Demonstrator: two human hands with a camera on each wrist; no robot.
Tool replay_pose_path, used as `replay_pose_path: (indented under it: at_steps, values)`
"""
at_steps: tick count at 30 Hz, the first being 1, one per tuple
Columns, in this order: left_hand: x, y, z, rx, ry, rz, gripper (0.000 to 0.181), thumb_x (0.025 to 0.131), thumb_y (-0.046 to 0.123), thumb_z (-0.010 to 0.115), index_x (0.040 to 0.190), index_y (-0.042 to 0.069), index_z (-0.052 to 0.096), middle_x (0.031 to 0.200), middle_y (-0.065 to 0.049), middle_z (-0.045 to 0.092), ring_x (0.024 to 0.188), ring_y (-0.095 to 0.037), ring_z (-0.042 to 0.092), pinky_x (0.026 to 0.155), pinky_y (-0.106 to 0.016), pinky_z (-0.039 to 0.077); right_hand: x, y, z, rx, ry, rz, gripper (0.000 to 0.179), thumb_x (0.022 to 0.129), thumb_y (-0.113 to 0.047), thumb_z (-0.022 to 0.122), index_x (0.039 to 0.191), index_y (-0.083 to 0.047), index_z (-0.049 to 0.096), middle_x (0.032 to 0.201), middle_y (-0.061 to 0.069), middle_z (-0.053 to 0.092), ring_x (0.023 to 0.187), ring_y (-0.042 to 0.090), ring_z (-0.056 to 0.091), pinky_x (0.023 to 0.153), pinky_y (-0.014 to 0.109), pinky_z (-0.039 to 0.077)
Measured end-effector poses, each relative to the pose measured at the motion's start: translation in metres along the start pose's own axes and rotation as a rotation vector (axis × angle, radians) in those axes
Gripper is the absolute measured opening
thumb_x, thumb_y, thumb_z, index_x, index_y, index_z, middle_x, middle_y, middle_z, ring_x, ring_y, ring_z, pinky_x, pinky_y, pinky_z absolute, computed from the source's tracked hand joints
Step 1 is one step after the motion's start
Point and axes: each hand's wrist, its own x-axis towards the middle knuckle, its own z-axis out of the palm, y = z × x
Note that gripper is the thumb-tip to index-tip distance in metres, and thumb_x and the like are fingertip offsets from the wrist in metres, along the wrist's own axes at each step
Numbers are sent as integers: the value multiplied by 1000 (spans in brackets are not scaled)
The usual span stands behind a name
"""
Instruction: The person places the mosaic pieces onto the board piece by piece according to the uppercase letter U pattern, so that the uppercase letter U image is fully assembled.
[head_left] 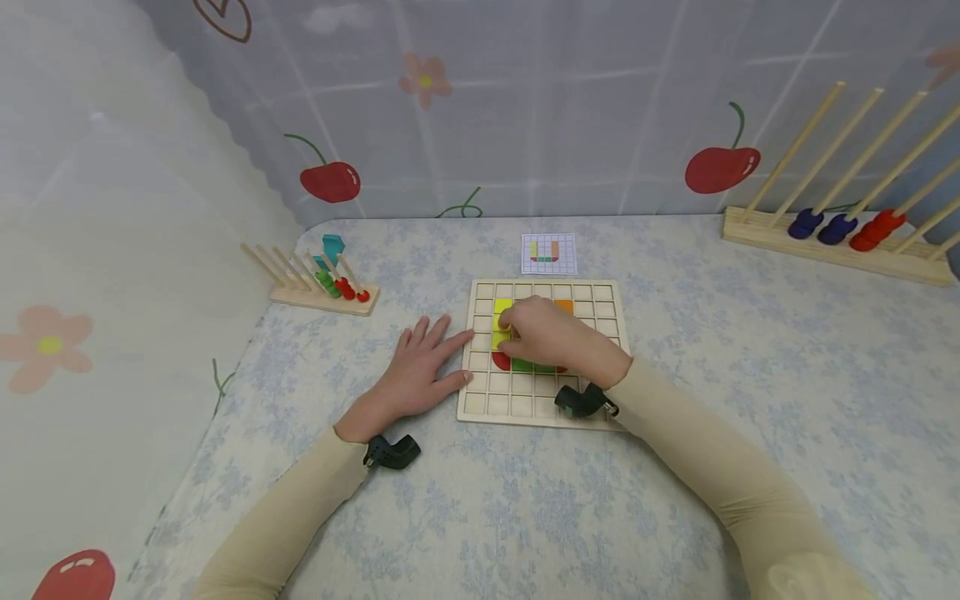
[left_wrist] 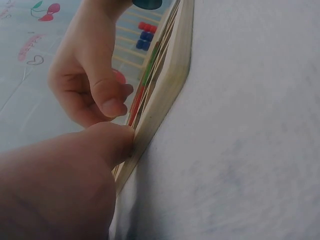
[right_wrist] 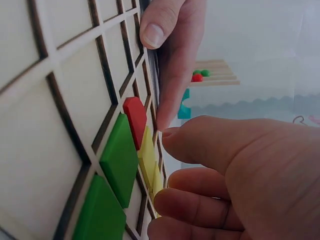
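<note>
On the table lies a wooden grid board [head_left: 475, 404]. Yellow tiles [head_left: 502, 306] run down its left part, above a red tile [head_left: 501, 361]; green tiles [right_wrist: 120, 160] continue along the bottom, and an orange tile [head_left: 565, 307] shows at the upper right. My right hand [head_left: 551, 333] hovers over the yellow tiles with fingers bent and a gap between thumb and forefinger. No piece shows in that gap in the right wrist view, and the hand hides part of the pattern. My left hand [head_left: 415, 377] lies spread on the cloth, its thumb and forefinger touching the board's left edge.
Behind the board lies a printed grid card [head_left: 549, 253] with a U shape. A small bead rack [head_left: 322, 298] and a teal block [head_left: 333, 247] stand at the left back. A larger bead rack [head_left: 832, 250] stands at the right back, before the curtain.
</note>
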Motion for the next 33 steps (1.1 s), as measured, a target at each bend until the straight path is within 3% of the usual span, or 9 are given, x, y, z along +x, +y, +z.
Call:
replay_pose_path:
  at_steps: [7,10,15,22,25,33]
  values:
    - [1,-1,0,-5,-5,-10,62,102,41,58,158,19,42,169,-22,21,157,-51,7,122,-71,9,-4,5,-7,1,2,22,15,93,-18,70,81,-9,69,58,-4,44,56,12,40,57,26,34]
    - [1,-1,0,-7,-4,-10,62,102,41,58,158,19,42,169,-22,21,157,-50,7,122,-71,9,-10,9,-12,1,-2,44,14,94,-20,70,92,-7,74,62,-1,53,59,14,45,61,28,38]
    - [1,-2,1,-15,2,1,63,101,41,59,158,18,43,169,-23,21,157,-51,7,122,-71,9,-25,19,-22,-3,5,98,28,95,-22,70,114,-2,75,72,2,60,65,16,47,66,31,41]
    - [2,-4,0,-5,-3,6,63,101,41,59,158,18,42,169,-23,21,157,-50,6,122,-71,9,-51,38,-34,-29,67,156,22,93,-19,71,106,-1,75,80,8,68,71,20,56,70,37,50]
    - [2,-4,-1,-3,-3,5,63,101,40,59,158,17,42,169,-23,20,157,-51,6,122,-71,9,-64,44,-40,-48,93,178,30,93,-18,72,114,3,74,88,12,71,76,22,60,75,41,54]
    - [2,-8,1,-11,-13,-3,63,101,40,59,158,18,42,169,-23,20,157,-51,6,122,-71,9,-90,59,-45,-71,120,220,32,90,-17,75,113,5,74,88,13,72,73,21,59,69,39,53]
